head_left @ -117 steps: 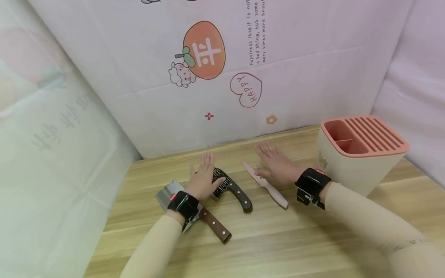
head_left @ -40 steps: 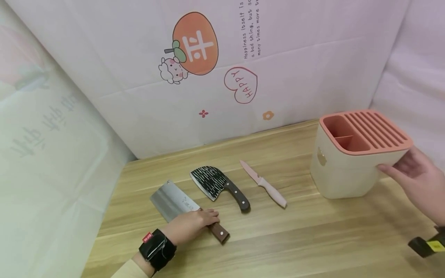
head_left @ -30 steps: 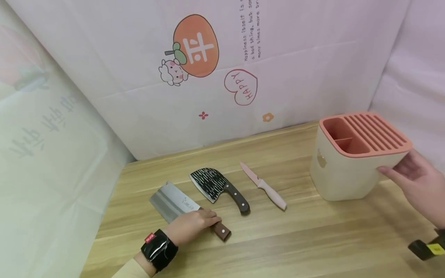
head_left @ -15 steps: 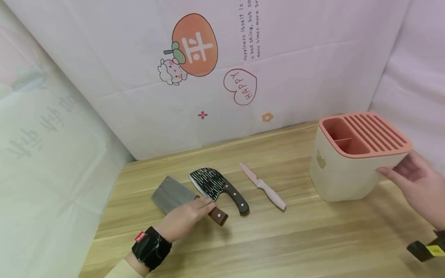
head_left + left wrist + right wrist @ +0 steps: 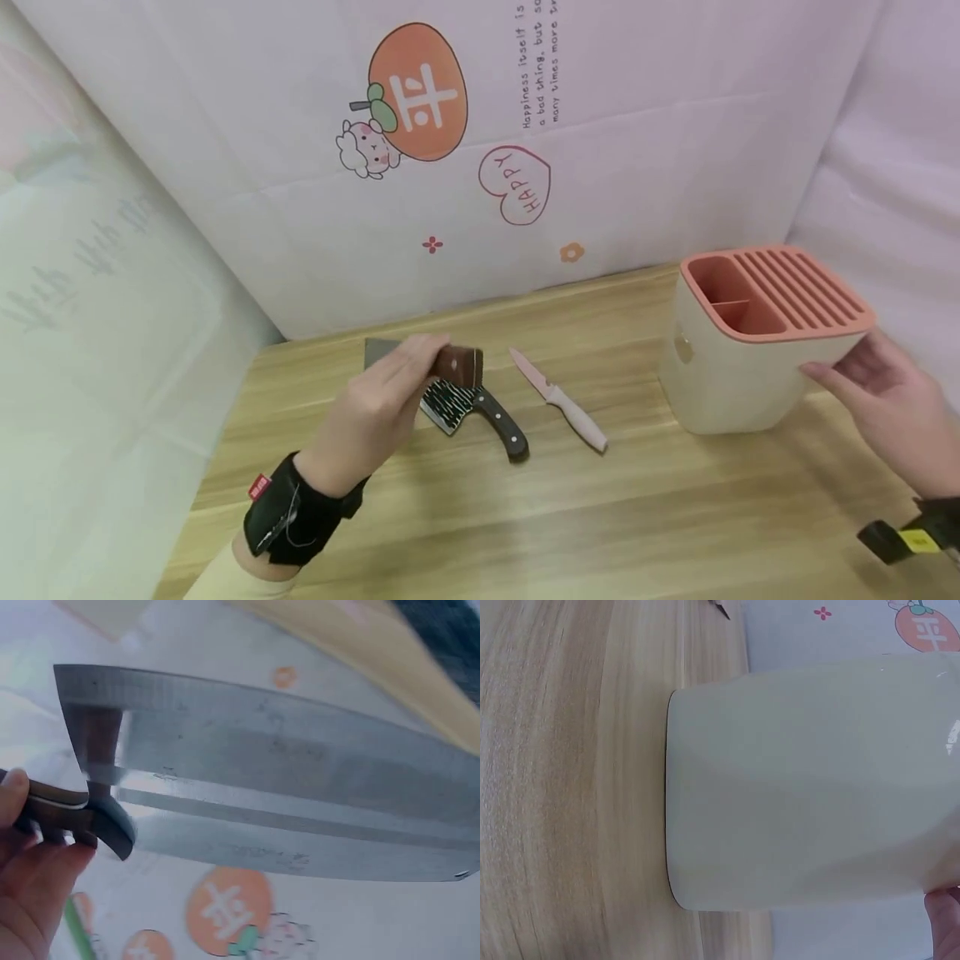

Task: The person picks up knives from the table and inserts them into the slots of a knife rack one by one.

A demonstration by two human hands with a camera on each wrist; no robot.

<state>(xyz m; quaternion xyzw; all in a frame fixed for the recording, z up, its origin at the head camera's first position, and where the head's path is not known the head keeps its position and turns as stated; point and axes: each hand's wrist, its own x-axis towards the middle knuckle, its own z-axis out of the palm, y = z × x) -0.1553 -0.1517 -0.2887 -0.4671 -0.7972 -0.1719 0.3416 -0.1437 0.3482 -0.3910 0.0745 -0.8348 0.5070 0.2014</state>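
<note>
1. Nearest to the head camera, the person's left hand (image 5: pixel 375 408) grips a cleaver (image 5: pixel 277 780) by its brown handle (image 5: pixel 461 367), fingers wrapped round it.
2. Just beyond that hand, the cleaver is held up off the table (image 5: pixel 570 517), so picking it up looks done; putting it down is not yet done. Its blade shows broadside in the left wrist view.
3. Well apart from the left hand, the right hand (image 5: pixel 888 396) holds the right side of a holder (image 5: pixel 727 383) near the rim, thumb on the front wall; most of its other fingers are hidden behind.
4. The holder stands upright on the table, its pink lid (image 5: pixel 825 292) on, with slots and two compartments facing up. No knife shows standing through the slots.
5. Farther in, a black-patterned knife (image 5: pixel 452 407) lies on the table, partly hidden by the raised cleaver; whether they touch cannot be told. Beside it lies a small pink knife (image 5: pixel 557 398). Neither is in a hand, so the work looks early: one knife up, two on the table.
6. Behind everything hangs a printed cloth (image 5: pixel 630 167), untouched.
</note>
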